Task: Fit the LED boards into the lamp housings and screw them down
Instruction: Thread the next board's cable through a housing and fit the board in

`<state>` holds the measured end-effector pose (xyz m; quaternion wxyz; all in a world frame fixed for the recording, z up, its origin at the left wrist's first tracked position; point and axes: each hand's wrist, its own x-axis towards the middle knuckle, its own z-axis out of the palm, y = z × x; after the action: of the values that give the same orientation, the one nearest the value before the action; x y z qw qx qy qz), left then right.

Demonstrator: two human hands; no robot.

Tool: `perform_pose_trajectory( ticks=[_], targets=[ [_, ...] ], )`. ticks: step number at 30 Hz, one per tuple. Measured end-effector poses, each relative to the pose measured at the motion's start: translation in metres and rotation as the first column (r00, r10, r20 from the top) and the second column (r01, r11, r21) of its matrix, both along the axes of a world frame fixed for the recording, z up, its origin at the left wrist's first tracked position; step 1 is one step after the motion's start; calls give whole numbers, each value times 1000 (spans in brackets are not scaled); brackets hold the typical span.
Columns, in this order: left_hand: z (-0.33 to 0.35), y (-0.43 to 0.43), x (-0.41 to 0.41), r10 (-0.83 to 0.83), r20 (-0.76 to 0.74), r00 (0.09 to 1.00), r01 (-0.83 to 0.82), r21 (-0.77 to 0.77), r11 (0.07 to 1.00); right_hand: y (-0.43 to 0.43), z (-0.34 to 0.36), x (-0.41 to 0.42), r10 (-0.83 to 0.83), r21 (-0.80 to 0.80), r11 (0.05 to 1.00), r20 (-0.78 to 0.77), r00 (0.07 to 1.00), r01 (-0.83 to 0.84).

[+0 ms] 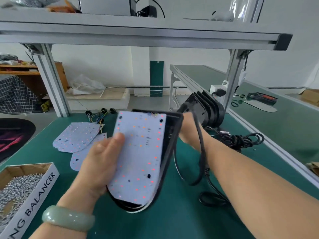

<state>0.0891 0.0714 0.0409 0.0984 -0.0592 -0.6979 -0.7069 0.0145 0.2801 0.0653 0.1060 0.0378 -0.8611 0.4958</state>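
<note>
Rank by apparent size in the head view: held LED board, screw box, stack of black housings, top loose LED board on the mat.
1. Held LED board, inflated by nearness to the camera.
2. Screw box, partly cut off by the frame.
3. Stack of black housings and top loose LED board look alike; not ranked.

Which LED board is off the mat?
The LED board pinched by the left hand against the black housing, tilted up. The other two boards lie flat, overlapping, on the green mat.
</note>
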Motion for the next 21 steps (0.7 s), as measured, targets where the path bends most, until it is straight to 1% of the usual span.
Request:
perform_pose_trajectory(
  ticks=[1, 3, 4, 5, 7, 9, 11, 12, 13, 15, 17, 19, 20, 21],
  targets=[
    [0, 3, -1, -14, 12, 1000, 14, -25, 1000, 4, -4, -4, 0, 9, 1000, 26, 1000, 0],
    [-1, 7, -5, 28, 14, 999, -27, -77, 997, 9, -12, 2, -3, -66, 998, 44, 999, 6],
    [-2, 7, -7, 77, 11, 997, -75, -95, 993, 8, -13, 9, -9, -168, 986, 36, 999, 14],
    [-4, 6, -9, 121, 14, 993, -118, -118, 986, 8, -14, 16, -8, -302, 953, 24, 1000, 15],
    [-11, 2, -14, 194, 17, 981, -188, -180, 966, 7, -19, 29, 49, -564, 825, 15, 999, -32],
    [-17, 3, -17, 218, 14, 976, -210, -220, 953, 0, -22, 43, 193, -702, 704, 48, 980, -104],
    [-21, 10, -18, 207, 6, 978, -197, -279, 940, -13, -24, 53, 270, -733, 665, 57, 961, -144],
    [-21, 13, -18, 197, -14, 980, -191, -327, 926, -20, -25, 55, 262, -726, 670, 37, 964, -154],
    [-21, 15, -17, 183, -54, 982, -189, -387, 903, -26, -24, 55, 201, -718, 683, 8, 980, -134],
    [-18, 16, -17, 123, -152, 981, -184, -506, 843, -33, -24, 55, 24, -714, 699, -26, 999, -35],
    [-17, 17, -15, 89, -214, 973, -196, -552, 811, -35, -30, 52, -38, -729, 684, -30, 999, 4],
    [-16, 20, -9, 90, -291, 953, -235, -515, 825, -34, -32, 52, -42, -758, 652, -57, 997, -16],
    [-16, 21, -7, 75, -346, 935, -234, -445, 864, -33, -31, 52, -54, -766, 643, -69, 996, -19],
    [-14, 22, -5, 78, -379, 922, -213, -328, 920, -31, -31, 52, -74, -769, 639, -69, 995, -6]
  ],
)
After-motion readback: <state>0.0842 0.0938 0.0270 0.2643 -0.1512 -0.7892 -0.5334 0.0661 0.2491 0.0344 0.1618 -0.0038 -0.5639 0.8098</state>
